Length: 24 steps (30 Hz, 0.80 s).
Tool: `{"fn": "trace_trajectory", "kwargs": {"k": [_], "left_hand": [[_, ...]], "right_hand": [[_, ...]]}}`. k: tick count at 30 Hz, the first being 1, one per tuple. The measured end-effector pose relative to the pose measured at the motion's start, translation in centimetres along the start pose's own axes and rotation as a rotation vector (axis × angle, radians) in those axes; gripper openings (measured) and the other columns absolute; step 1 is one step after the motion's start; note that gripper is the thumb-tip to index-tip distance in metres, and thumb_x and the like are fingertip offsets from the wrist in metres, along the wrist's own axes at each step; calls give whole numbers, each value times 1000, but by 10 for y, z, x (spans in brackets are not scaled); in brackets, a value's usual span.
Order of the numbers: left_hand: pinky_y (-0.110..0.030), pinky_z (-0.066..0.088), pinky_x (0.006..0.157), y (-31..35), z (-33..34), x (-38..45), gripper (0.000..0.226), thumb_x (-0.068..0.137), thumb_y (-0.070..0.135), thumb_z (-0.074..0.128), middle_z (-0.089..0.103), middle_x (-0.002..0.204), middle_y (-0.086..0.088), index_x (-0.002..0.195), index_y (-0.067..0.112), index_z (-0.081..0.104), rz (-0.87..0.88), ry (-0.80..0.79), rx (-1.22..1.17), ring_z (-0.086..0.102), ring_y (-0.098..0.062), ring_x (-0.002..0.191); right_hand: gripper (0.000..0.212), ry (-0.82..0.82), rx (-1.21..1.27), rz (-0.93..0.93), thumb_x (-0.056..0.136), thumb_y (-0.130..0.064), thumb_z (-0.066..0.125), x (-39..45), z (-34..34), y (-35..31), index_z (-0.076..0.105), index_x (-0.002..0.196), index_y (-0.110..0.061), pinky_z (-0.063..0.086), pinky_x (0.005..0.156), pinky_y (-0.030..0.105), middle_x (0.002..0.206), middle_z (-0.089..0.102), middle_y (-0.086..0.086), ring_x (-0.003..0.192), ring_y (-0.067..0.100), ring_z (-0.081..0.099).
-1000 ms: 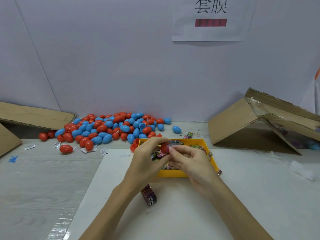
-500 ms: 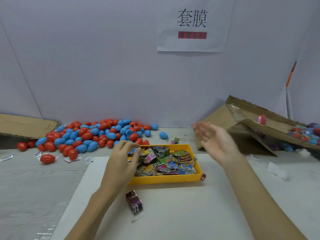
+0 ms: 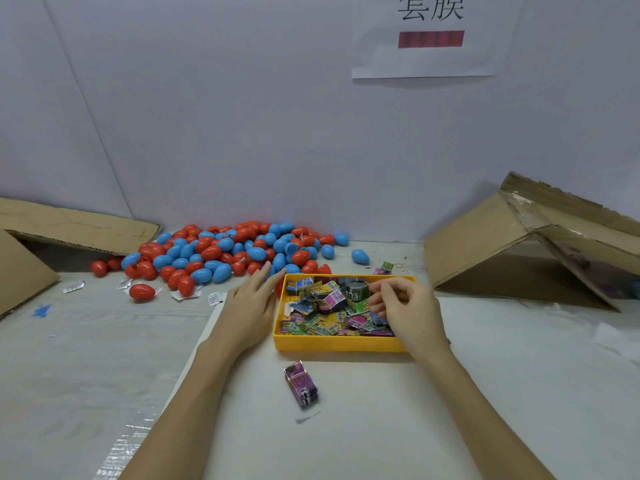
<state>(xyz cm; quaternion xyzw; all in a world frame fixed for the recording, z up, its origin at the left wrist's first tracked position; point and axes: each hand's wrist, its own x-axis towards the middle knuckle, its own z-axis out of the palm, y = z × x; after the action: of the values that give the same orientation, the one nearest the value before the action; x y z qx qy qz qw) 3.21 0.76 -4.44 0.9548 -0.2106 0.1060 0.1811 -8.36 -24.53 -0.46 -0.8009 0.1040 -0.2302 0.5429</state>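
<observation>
Left hand [image 3: 247,306], fingers straight and empty, reaches toward the eggs [image 3: 221,251] just beyond it. Right hand [image 3: 405,306] curls over packets [image 3: 329,306] in the tray [image 3: 339,344] beneath it, grasp unclear. Judging by the big pile, most work remains.

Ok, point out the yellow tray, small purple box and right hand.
yellow tray [image 3: 332,343]: head view, front wall.
small purple box [image 3: 302,385]: head view, top face.
right hand [image 3: 412,311]: head view, back of hand.
</observation>
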Motion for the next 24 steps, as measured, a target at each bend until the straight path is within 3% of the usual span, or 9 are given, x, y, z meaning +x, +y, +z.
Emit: {"fn": "trace_trajectory", "kwargs": {"k": [6,11,16,20,24], "left_hand": [[-42,34,110,-2,5,2,59,106,35,46,30,148,-9,161,30,24,-73,80,33,37,-27,133],[-48,19,121,-3,9,2,52,108,40,39,22,163,-15,159,30,30,-157,36,68,18,-32,151],[-41,45,102,-3,2,1,38,99,13,61,53,135,-14,137,9,60,-104,179,-95,53,-30,121],[-31,46,88,0,-7,-4,24,91,7,73,60,117,-9,114,12,71,-105,252,-221,56,-23,105],[-24,45,87,21,-22,-10,27,91,6,73,65,116,-5,117,11,67,-16,386,-369,58,-15,103]], "right_hand": [[23,-5,-3,5,106,-14,52,-1,1,-1,74,99,-11,61,79,37,79,75,2,73,15,72],[24,6,8,18,106,-13,52,-1,0,-2,74,97,-9,62,81,41,78,75,4,73,17,72],[23,2,1,22,106,-15,53,-1,-1,-2,74,97,-12,63,80,39,79,75,1,73,16,72],[22,3,-21,8,105,-15,54,-1,0,-1,74,96,-13,63,79,38,78,74,0,73,15,72],[19,0,-107,-85,104,-15,56,-7,2,-2,74,96,-18,62,75,33,77,73,-6,72,11,71]]}}
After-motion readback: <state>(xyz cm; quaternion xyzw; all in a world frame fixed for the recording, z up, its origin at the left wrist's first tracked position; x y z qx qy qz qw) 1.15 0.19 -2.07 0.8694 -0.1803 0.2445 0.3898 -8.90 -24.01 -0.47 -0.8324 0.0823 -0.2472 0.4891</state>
